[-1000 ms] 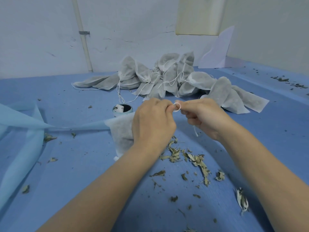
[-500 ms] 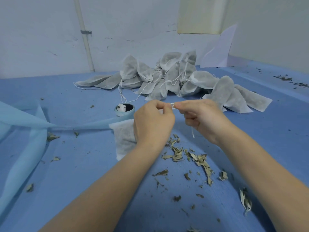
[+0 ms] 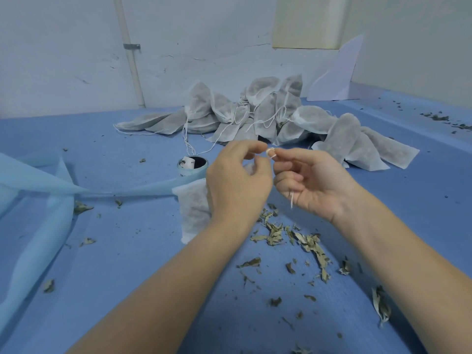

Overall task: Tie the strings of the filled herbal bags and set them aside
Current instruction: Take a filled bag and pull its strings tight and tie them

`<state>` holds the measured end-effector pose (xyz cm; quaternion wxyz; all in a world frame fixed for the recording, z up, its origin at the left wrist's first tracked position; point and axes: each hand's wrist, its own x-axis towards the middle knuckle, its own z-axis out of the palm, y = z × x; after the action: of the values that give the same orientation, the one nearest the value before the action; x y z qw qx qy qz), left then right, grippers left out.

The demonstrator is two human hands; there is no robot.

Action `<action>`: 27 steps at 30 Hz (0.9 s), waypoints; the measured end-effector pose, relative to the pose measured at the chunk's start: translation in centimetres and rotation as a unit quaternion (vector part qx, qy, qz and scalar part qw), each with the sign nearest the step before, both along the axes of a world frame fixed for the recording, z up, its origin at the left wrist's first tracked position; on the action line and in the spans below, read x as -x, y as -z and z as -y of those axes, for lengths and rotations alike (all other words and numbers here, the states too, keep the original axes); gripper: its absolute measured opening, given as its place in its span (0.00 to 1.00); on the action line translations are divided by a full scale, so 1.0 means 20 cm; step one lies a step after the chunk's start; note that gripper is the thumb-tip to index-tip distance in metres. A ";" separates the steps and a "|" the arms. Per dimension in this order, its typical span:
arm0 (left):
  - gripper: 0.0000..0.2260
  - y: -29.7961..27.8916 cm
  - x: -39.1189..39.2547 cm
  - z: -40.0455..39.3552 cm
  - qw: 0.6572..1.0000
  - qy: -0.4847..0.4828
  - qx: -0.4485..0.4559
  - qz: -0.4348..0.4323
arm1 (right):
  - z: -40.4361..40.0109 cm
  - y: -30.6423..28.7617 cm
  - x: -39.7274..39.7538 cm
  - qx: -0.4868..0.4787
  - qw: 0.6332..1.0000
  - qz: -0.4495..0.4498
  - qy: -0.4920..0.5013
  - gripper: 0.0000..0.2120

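1. Head view: two bare forearms reach forward over a blue cloth surface (image 3: 127, 251), the hands meeting just above its middle.
2. The left hand (image 3: 238, 185) is seen from the back, its thumb and forefinger pinched together at the top on a thin white string (image 3: 271, 152).
3. The right hand (image 3: 310, 182) faces palm inward, its thumb and forefinger pinching the same string, which is looped round a fingertip. A loose end of the string hangs down across the palm.
4. The fingertips of both hands almost touch at the string.
5. A filled white herbal bag (image 3: 194, 208) hangs or rests just behind the left hand, partly hidden by it. Whether it touches the cloth cannot be told.
6. Farther back, near the wall, lies a heap of tied bags (image 3: 268, 116), grey-white, with their strings trailing forward.
7. Between the heap and the hands stands a small round container (image 3: 192, 166) with a pale blue rim.
8. Dried leaf pieces (image 3: 301, 238) are scattered on the cloth below and to the right of the hands.
9. A lighter blue folded sheet (image 3: 38, 190) lies along the left side.
10. A white pipe (image 3: 130, 52) runs up the pale wall behind.
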<state>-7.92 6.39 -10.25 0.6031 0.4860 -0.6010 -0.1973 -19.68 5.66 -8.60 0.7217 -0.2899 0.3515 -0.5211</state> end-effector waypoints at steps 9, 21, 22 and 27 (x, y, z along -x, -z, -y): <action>0.07 0.00 -0.03 0.04 0.980 -0.071 0.059 0.174 | 0.00 0.00 -0.01 0.105 0.965 -0.202 0.129 0.04; 0.05 -0.07 -0.01 0.06 0.995 0.015 -0.081 0.050 | 0.00 0.05 -0.04 0.225 0.932 -0.226 0.169 0.04; 0.05 -0.08 -0.01 0.06 0.994 0.022 -0.093 0.049 | 0.01 0.06 -0.06 0.228 0.937 -0.212 0.157 0.06; 0.04 -0.10 -0.02 0.05 0.991 0.006 -0.074 0.113 | 0.00 0.07 -0.10 0.252 0.917 -0.251 0.180 0.05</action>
<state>-7.61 5.34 -8.19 0.4919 0.5449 -0.6522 -0.1888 -17.61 5.56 -9.92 0.4068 -0.5155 0.4240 -0.6237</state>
